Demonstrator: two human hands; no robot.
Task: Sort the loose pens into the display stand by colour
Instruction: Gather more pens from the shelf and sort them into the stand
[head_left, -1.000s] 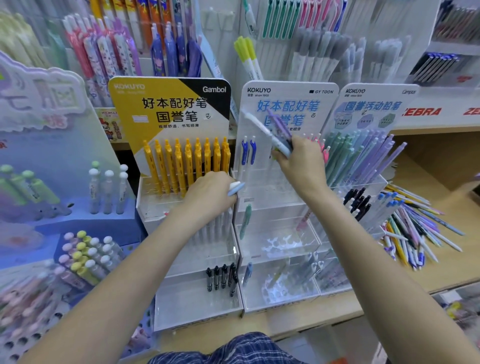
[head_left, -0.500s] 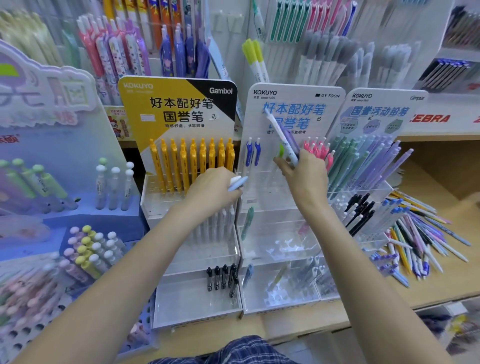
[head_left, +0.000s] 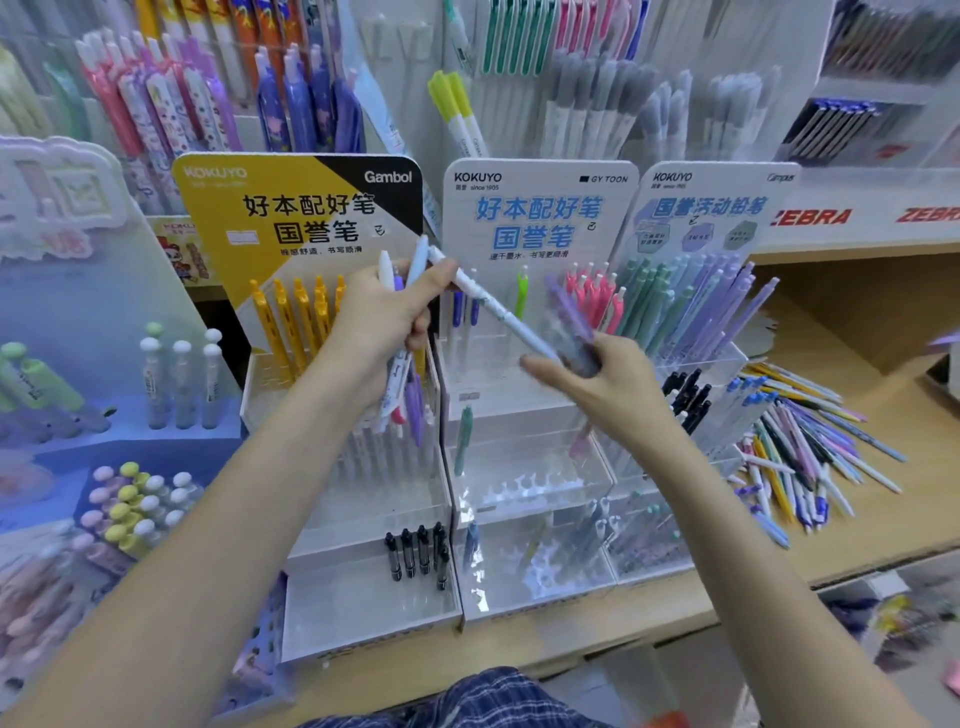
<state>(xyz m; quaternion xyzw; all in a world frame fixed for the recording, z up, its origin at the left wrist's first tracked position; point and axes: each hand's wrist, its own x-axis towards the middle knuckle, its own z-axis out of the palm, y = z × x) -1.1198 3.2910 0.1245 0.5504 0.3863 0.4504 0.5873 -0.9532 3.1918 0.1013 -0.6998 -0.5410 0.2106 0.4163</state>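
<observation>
My left hand (head_left: 382, 325) grips a bundle of pens (head_left: 402, 410), white, purple, pale blue and pink, in front of the yellow sign. Its thumb lies on the top end of a long white pen (head_left: 493, 306) that slants down to my right hand (head_left: 608, 382). That hand holds blurred purple pens (head_left: 569, 325) before the clear tiered display stand (head_left: 524, 462). In the stand's back row are two blue pens (head_left: 465, 312), one green pen (head_left: 521, 293) and several pink pens (head_left: 592, 296). The loose pens (head_left: 810, 441) lie fanned out on the wooden shelf at the right.
A yellow-sign stand (head_left: 291, 364) with orange pens and black refills (head_left: 418, 553) sits to the left. A third stand (head_left: 691, 306) of green and lilac pencils is on the right. Hanging pen racks fill the wall behind. The wooden shelf edge (head_left: 857, 564) runs along the front.
My right hand has left a green pen standing in the back row and drawn back toward me. My left hand rose and turned, bringing its bundle up to the white pen.
</observation>
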